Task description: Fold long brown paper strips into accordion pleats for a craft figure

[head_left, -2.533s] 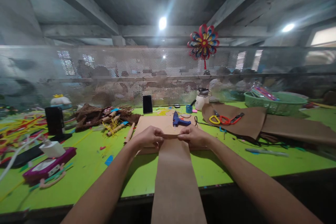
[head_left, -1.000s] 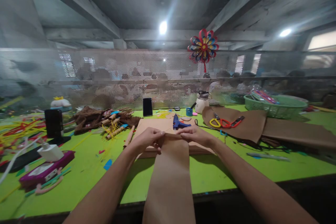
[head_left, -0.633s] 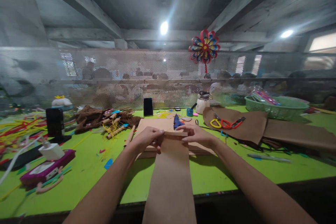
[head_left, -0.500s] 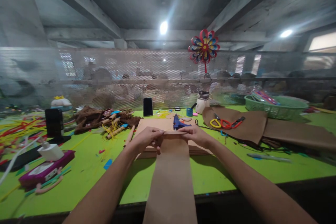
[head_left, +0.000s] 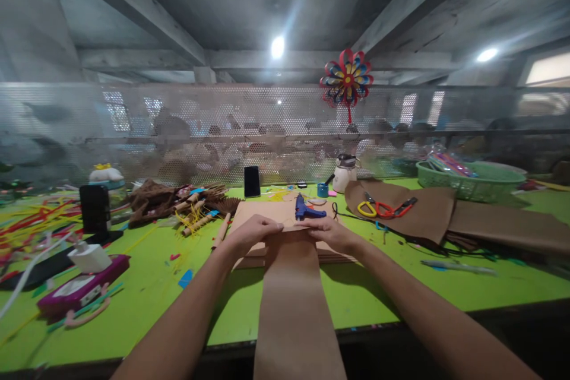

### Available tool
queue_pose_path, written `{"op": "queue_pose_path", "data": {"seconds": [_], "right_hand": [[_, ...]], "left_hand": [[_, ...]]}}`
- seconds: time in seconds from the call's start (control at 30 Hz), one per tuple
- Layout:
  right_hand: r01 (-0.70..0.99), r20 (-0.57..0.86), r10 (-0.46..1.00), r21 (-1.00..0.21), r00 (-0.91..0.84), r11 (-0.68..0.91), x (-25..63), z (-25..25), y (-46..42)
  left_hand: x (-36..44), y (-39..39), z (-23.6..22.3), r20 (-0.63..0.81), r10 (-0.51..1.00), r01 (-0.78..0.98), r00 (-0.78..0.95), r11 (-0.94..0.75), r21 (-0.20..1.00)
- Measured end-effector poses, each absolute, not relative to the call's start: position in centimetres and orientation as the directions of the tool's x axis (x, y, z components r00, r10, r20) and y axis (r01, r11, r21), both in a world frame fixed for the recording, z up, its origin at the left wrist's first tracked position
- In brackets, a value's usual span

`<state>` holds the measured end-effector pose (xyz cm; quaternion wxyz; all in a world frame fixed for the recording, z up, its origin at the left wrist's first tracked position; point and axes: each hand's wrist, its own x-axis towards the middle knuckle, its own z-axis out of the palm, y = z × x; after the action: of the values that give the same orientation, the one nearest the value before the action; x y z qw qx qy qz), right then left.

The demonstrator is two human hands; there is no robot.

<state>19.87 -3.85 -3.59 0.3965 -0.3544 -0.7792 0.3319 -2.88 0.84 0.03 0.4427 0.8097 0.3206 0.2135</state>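
Note:
A long strip of brown kraft paper (head_left: pixel 294 297) runs from my hands down over the table's front edge. Its far end is folded narrowly across. My left hand (head_left: pixel 253 234) pinches the left end of that fold, and my right hand (head_left: pixel 332 234) pinches the right end, thumbs on top. Both hands are over a stack of tan cardboard sheets (head_left: pixel 252 212). Just beyond my fingers, a blue glue gun (head_left: pixel 307 209) rests on the stack. The fingertips under the paper are hidden.
Orange and yellow scissors (head_left: pixel 385 209) lie on brown paper (head_left: pixel 427 205) at right, before a green basket (head_left: pixel 472 181). Paper rolls and scraps (head_left: pixel 196 214), a phone on a stand (head_left: pixel 94 211) and a purple power strip (head_left: pixel 84 285) are at left. A mesh screen (head_left: pixel 214 124) stands behind.
My right fingers lifted off the fold's right end briefly, then closed on it again. The fold now lies flatter, with both thumbs nearer each other. The strip's lower end has swung slightly right.

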Motion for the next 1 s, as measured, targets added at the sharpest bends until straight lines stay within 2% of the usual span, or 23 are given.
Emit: {"op": "queue_pose_path", "data": {"seconds": [0.13, 0.27, 0.5, 0.7, 0.8, 1.0], "right_hand": [[0.380, 0.403, 0.762, -0.689, -0.507, 0.617, 18.7, -3.2, -4.6], [0.414, 0.425, 0.760, -0.654, -0.491, 0.633, 18.2, -2.6, -5.3], [0.308, 0.352, 0.799, -0.787, -0.487, 0.535, 18.6, -2.2, -5.5], [0.087, 0.242, 0.852, -0.945, -0.465, 0.315, 18.9, -2.3, -5.7], [0.031, 0.275, 0.884, -0.951, -0.377, 0.308, 19.0, -2.2, -5.6], [0.129, 0.329, 0.883, -0.912, -0.335, 0.389, 19.0, -1.7, -5.9]], "left_hand": [[-2.6, -0.1, 0.7, -0.008, 0.627, 0.413, 0.779, -0.504, 0.759], [-2.4, -0.9, 1.2, 0.002, 0.553, 0.405, 0.833, -0.612, 0.679], [-2.2, -0.7, 0.9, 0.074, 0.518, 0.344, 0.852, -0.661, 0.667], [-2.1, -1.1, 0.6, 0.059, 0.526, 0.354, 0.848, -0.647, 0.676], [-2.1, -1.0, 0.4, 0.091, 0.520, 0.339, 0.849, -0.670, 0.660], [-1.8, -0.6, -0.1, 0.168, 0.495, 0.342, 0.852, -0.770, 0.539]]}}
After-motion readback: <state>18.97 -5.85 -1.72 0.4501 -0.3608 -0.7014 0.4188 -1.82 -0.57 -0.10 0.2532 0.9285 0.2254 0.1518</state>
